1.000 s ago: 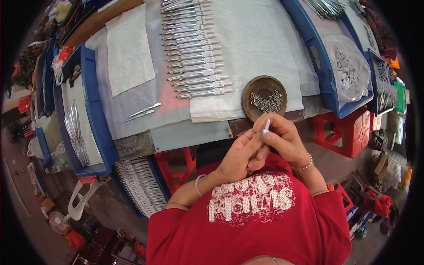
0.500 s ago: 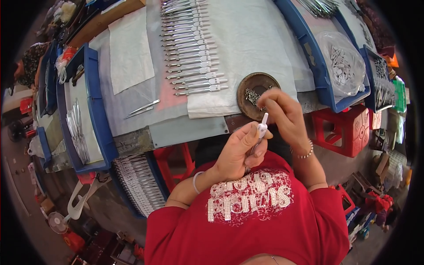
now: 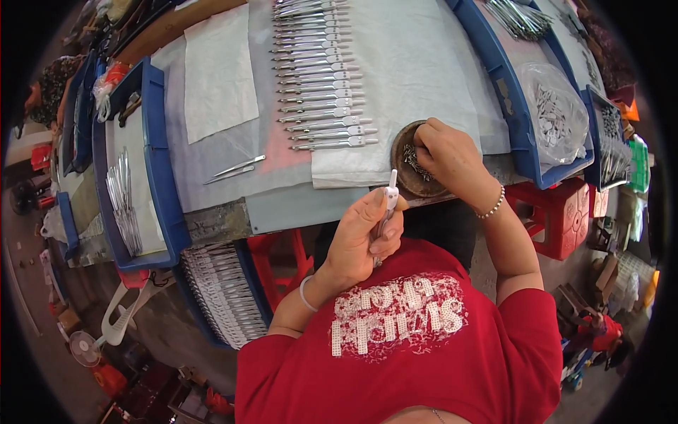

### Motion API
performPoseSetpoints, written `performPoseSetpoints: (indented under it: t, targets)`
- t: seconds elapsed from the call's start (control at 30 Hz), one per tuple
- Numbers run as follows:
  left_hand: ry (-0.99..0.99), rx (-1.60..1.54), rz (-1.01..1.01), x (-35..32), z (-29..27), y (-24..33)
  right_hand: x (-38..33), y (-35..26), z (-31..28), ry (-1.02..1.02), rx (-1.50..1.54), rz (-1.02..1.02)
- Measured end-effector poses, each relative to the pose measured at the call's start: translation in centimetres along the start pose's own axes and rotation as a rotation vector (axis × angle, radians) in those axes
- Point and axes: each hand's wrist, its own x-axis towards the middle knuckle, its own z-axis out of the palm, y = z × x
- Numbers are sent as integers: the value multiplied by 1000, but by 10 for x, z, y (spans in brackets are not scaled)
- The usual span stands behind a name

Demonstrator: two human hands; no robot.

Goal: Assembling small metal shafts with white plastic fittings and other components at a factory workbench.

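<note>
My left hand [image 3: 367, 230] is closed around a drawing compass [image 3: 390, 201] in front of my shirt, with its narrow pale handle pointing up and its legs mostly hidden by my fingers. My right hand [image 3: 452, 159] reaches into a round brown dish [image 3: 401, 177], fingers drawn together among small metal screws [image 3: 413, 161]. Whatever the fingertips pinch is hidden. Left of the dish, a long column of similar silvery compasses [image 3: 339, 132] lies side by side on white sheeting.
Two loose metal legs [image 3: 236, 169] lie left of the column, near a white sheet [image 3: 220, 78]. Blue trays [image 3: 157, 162] of metal parts flank the work surface; the right-hand tray [image 3: 519, 127] holds a plastic bag [image 3: 552, 116] of parts. Red stools [image 3: 565, 226] stand below the table.
My right hand has moved from beside the compass into the dish. The left hand, still holding the compass, has shifted left and slightly down. The whole view has also shifted slightly.
</note>
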Motion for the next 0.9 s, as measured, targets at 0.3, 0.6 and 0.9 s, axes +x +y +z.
performPoseSetpoints:
  t: [0.3, 0.6, 0.9]
  targets:
    - [-10, -33, -9, 4, -3, -2, -2, -4, 2, 35, 63, 12]
    - [-25, -9, -19, 5, -2, -5, 3, -5, 2, -4, 105, 98]
    - [-20, -18, -17, 6, -4, -5, -4, -5, -12, 106, 435, 159]
